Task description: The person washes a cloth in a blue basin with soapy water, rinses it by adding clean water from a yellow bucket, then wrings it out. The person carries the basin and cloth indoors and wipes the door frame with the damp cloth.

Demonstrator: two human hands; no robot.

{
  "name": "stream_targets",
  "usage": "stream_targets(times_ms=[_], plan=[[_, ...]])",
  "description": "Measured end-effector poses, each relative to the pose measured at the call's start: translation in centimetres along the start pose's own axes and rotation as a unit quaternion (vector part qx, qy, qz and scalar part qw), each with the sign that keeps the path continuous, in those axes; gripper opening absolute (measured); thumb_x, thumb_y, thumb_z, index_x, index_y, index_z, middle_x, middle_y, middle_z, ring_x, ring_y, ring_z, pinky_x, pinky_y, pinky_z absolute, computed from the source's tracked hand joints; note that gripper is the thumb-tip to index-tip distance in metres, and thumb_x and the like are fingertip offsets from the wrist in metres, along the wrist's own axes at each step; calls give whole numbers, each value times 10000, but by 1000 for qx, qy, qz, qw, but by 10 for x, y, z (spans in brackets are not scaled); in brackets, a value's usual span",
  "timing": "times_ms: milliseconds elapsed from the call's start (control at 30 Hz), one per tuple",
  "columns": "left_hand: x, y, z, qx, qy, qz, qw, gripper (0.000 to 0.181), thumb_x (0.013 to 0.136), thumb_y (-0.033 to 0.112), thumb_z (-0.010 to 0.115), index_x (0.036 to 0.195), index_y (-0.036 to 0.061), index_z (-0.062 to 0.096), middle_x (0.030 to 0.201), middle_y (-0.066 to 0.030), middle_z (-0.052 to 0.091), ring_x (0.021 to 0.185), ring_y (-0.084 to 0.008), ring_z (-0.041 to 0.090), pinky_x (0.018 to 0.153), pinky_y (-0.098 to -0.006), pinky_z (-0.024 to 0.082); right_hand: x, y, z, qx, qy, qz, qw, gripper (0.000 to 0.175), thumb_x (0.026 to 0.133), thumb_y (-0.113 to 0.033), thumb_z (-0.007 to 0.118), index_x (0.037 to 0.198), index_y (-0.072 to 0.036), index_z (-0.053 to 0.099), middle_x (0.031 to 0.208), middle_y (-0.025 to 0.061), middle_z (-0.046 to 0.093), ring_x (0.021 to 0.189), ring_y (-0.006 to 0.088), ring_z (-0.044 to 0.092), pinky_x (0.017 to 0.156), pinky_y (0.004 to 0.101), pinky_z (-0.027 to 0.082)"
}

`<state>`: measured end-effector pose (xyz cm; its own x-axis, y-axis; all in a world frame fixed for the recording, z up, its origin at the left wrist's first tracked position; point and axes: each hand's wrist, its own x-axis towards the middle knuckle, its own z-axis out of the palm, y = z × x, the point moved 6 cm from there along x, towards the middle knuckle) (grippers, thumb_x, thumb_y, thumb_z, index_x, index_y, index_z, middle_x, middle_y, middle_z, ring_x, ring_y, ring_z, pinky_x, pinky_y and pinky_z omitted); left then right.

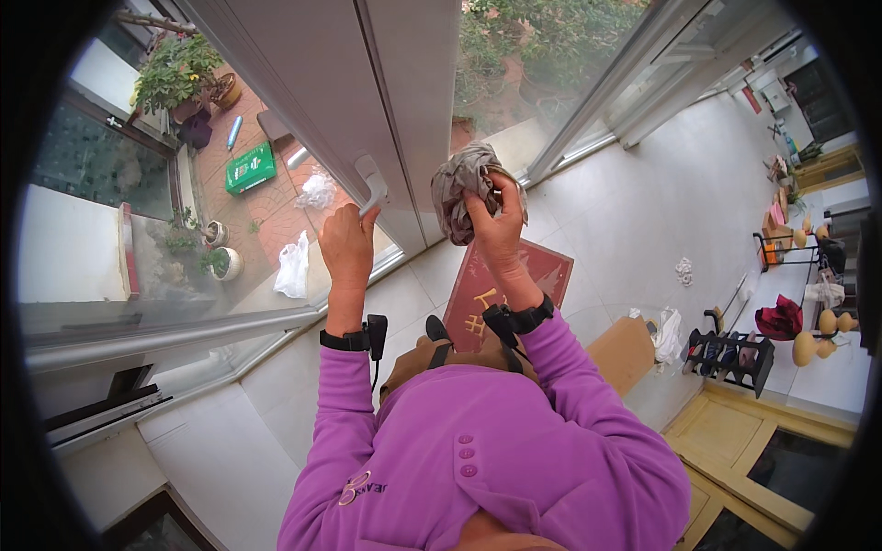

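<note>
My left hand (346, 244) grips the white lever handle (373, 184) of a white-framed door (310, 76), fingers wrapped round its end. In my right hand (495, 220) is a crumpled grey-brown cloth (458, 196), bunched up and held between thumb and fingers. The cloth is in front of the lower part of a glass pane (524, 69); whether it touches the glass I cannot tell. Both wrists wear black straps with small devices.
A red doormat (475, 303) lies on the pale tiled floor below my hands. To the right are a cardboard box (623, 355), a black shoe rack (730, 359) and yellow wooden doors (723, 441). Beyond the glass at left are potted plants and a green box (250, 169).
</note>
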<state>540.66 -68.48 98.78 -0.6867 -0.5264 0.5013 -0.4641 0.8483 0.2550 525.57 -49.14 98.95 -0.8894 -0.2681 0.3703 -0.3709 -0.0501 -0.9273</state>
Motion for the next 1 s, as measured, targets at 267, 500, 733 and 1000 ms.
stream_targets(times_ms=[267,500,733,1000], plan=[[1,1,-8,-3,-20,-58,998,341,848,335,695,754,47,539,718,-137,576,706,-357,554,621,-483,410,97,-94,76,-48,61,-397,915,415,743,-66,653,1144,-38,551,1132,166,511,1056,374,472,948,487,367],[2,4,-13,-6,-27,-72,997,356,836,340,701,725,29,569,738,-153,588,736,-365,569,649,-477,425,235,-311,72,36,193,-531,824,416,766,-142,699,1161,-71,591,1072,132,541,1043,319,455,947,435,359],[2,1,-11,7,-42,-92,995,392,840,383,687,720,22,594,745,-166,608,735,-366,589,642,-479,435,183,-257,88,-121,25,-554,823,563,728,-299,736,1255,-153,604,1156,124,466,1083,341,425,957,466,360],[1,-1,-14,-6,-33,-94,995,386,824,395,700,711,34,624,709,-156,629,699,-352,616,613,-467,449,129,-212,99,-145,-125,-656,730,566,638,-190,776,1186,-191,635,1114,61,488,1038,281,459,912,438,391]])
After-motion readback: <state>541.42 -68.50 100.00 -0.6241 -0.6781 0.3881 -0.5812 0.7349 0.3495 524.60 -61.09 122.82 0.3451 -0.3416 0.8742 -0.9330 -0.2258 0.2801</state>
